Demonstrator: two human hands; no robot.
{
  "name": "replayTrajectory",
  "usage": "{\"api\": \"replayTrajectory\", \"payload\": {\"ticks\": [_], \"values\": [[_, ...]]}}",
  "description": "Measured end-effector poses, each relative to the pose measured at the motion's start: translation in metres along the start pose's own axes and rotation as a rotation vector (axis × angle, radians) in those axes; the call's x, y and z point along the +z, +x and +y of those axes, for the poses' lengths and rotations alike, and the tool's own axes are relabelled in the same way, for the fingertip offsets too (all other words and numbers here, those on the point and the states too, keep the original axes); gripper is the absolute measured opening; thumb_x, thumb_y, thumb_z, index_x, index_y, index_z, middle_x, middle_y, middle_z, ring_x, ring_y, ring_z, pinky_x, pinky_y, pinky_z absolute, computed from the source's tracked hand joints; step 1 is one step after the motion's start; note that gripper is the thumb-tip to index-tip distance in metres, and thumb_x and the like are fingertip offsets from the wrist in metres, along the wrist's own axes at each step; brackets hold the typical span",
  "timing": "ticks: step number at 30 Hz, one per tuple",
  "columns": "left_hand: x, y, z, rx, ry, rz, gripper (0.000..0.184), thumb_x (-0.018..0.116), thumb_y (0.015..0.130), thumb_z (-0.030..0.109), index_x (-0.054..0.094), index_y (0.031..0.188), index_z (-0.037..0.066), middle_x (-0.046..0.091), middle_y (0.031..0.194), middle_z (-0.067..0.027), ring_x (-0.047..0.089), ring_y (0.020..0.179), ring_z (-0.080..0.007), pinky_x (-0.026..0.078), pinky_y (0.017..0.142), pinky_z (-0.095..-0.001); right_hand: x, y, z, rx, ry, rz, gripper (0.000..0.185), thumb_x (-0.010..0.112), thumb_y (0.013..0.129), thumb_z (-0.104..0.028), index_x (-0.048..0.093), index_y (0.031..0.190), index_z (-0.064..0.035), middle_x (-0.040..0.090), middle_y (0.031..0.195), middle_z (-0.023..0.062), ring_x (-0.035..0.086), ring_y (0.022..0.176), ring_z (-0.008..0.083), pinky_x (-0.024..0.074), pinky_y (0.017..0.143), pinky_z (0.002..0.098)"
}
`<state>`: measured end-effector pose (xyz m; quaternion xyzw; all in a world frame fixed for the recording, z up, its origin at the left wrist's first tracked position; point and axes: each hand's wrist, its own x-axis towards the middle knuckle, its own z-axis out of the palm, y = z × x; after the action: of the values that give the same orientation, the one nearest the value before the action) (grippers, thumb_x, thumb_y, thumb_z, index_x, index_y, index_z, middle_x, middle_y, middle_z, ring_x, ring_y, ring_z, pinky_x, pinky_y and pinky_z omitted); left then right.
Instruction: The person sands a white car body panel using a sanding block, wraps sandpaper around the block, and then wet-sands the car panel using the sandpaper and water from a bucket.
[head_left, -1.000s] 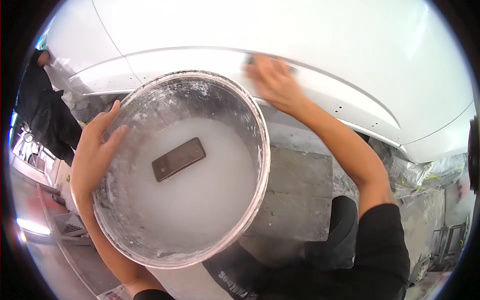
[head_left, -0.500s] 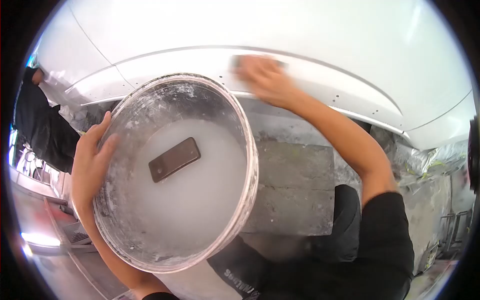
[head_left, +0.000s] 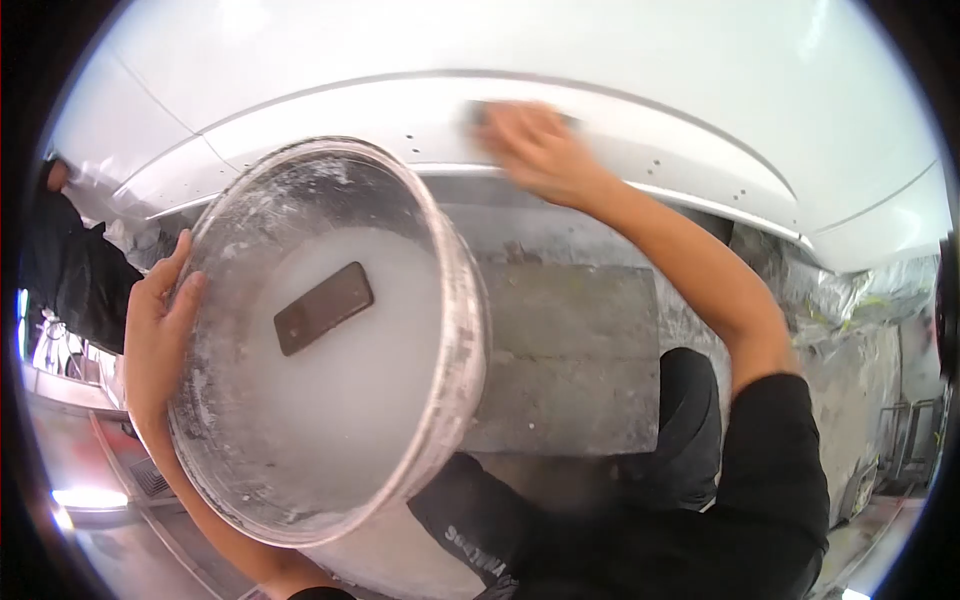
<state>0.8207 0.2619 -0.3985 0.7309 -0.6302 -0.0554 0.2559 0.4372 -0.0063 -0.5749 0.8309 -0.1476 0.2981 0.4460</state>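
My left hand [head_left: 160, 325] is closed on the left rim of a large bucket [head_left: 455, 330], thumb inside, and the bucket leans to the left. Cloudy whitish water [head_left: 340, 400] fills its lower part. In that water lies a dark brown, flat rectangular block [head_left: 323, 307] with rounded corners. My right hand [head_left: 540, 150], smeared by motion, presses a dark flat pad [head_left: 478, 115] against the lower side of a white car body [head_left: 400, 120]. Most of the pad is hidden under my fingers.
Below the car's sill lies a grey slab [head_left: 570, 350] on the floor, with my knee beside it. Another person's dark-clothed limb [head_left: 75, 265] is at the far left. Crumpled plastic sheeting [head_left: 835, 295] hangs under the car at right.
The bucket and my left hand have shifted left, and the bucket tilts more. My right hand stays on the panel with the pad, still blurred. The view has moved slightly.
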Motion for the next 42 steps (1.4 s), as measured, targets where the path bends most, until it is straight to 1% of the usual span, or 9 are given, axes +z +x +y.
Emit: {"api": "replayTrajectory", "payload": {"ticks": [4, 7, 11, 15, 18, 24, 32, 38, 42], "values": [[-0.004, 0.004, -0.011, 0.028, 0.017, -0.029, 0.055, 0.059, 0.096, 0.009, 0.051, 0.148, -0.005, 0.067, 0.131, -0.0179, 0.059, 0.116, -0.0156, 0.039, 0.109, -0.0295, 0.025, 0.088, -0.047, 0.051, -0.090, -0.062, 0.035, 0.063, 0.094, -0.014, 0.065, 0.125, 0.0008, 0.059, 0.132, 0.0164, 0.057, 0.117, 0.0305, 0.0489, 0.096, 0.0456], [-0.002, 0.003, -0.018, 0.043, 0.047, -0.007, 0.056, 0.059, 0.096, 0.008, 0.049, 0.148, -0.007, 0.065, 0.137, -0.0199, 0.058, 0.121, -0.0162, 0.039, 0.111, -0.0311, 0.010, -0.018, 0.002, 0.223, 0.279, 0.047, 0.034, 0.064, 0.095, -0.017, 0.069, 0.127, -0.0065, 0.060, 0.134, 0.0147, 0.056, 0.125, 0.0291, 0.0477, 0.100, 0.0405], [-0.004, 0.004, 0.001, -0.044, 0.005, -0.082, 0.055, 0.058, 0.097, 0.008, 0.048, 0.148, -0.008, 0.060, 0.145, -0.0192, 0.057, 0.126, -0.0169, 0.039, 0.111, -0.0305, -0.088, -0.164, 0.073, 0.160, -0.180, -0.023, 0.043, 0.069, 0.093, -0.018, 0.068, 0.135, -0.0146, 0.058, 0.141, 0.0141, 0.059, 0.124, 0.0281, 0.0505, 0.097, 0.0418], [-0.007, 0.006, -0.023, -0.037, -0.044, -0.070, 0.054, 0.056, 0.097, 0.006, 0.048, 0.149, -0.008, 0.060, 0.145, -0.0184, 0.058, 0.123, -0.0158, 0.041, 0.109, -0.0296, -0.035, -0.042, 0.043, 0.064, -0.008, 0.134, 0.039, 0.067, 0.089, -0.016, 0.069, 0.126, -0.0038, 0.058, 0.135, 0.0191, 0.058, 0.123, 0.0301, 0.0498, 0.096, 0.0458], [-0.007, 0.009, -0.010, -0.027, -0.028, -0.073, 0.055, 0.055, 0.097, 0.006, 0.047, 0.150, -0.007, 0.059, 0.146, -0.0181, 0.060, 0.122, -0.0160, 0.043, 0.107, -0.0293, -0.018, 0.033, 0.008, 0.031, -0.205, -0.076, 0.037, 0.066, 0.093, -0.019, 0.066, 0.127, -0.0032, 0.058, 0.132, 0.0158, 0.056, 0.122, 0.0277, 0.0481, 0.102, 0.0463], [-0.006, 0.007, -0.013, -0.044, -0.019, -0.074, 0.055, 0.055, 0.099, 0.007, 0.047, 0.151, -0.006, 0.060, 0.145, -0.0164, 0.061, 0.116, -0.0140, 0.045, 0.103, -0.0285, -0.105, -0.218, 0.106, 0.176, -0.206, -0.036, 0.056, 0.066, 0.095, -0.019, 0.055, 0.150, -0.0146, 0.045, 0.160, 0.0153, 0.042, 0.147, 0.0278, 0.0291, 0.124, 0.0495], [-0.017, 0.014, -0.034, 0.010, 0.050, -0.117, 0.057, 0.058, 0.097, 0.007, 0.046, 0.151, -0.006, 0.057, 0.149, -0.0167, 0.060, 0.122, -0.0152, 0.045, 0.104, -0.0287, -0.060, -0.075, 0.051, 0.078, -0.279, -0.060, 0.046, 0.068, 0.094, -0.021, 0.063, 0.137, -0.0044, 0.056, 0.145, 0.0162, 0.058, 0.125, 0.0278, 0.0481, 0.103, 0.0469], [-0.014, 0.010, -0.034, -0.046, -0.076, -0.135, 0.057, 0.056, 0.096, 0.004, 0.046, 0.151, -0.006, 0.059, 0.146, -0.0175, 0.063, 0.119, -0.0173, 0.047, 0.102, -0.0285, -0.151, -0.296, 0.134, 0.189, -0.229, -0.078, 0.049, 0.067, 0.097, -0.026, 0.060, 0.144, -0.0182, 0.050, 0.156, 0.0109, 0.050, 0.139, 0.0282, 0.0450, 0.113, 0.0445], [-0.016, 0.013, -0.022, -0.056, -0.124, -0.150, 0.057, 0.055, 0.096, 0.001, 0.046, 0.152, -0.005, 0.062, 0.141, -0.0163, 0.064, 0.112, -0.0150, 0.048, 0.099, -0.0265, -0.114, -0.256, 0.112, 0.217, -0.080, -0.001, 0.048, 0.068, 0.094, -0.025, 0.063, 0.141, -0.0135, 0.054, 0.151, 0.0116, 0.051, 0.137, 0.0264, 0.0454, 0.111, 0.0431]]}}
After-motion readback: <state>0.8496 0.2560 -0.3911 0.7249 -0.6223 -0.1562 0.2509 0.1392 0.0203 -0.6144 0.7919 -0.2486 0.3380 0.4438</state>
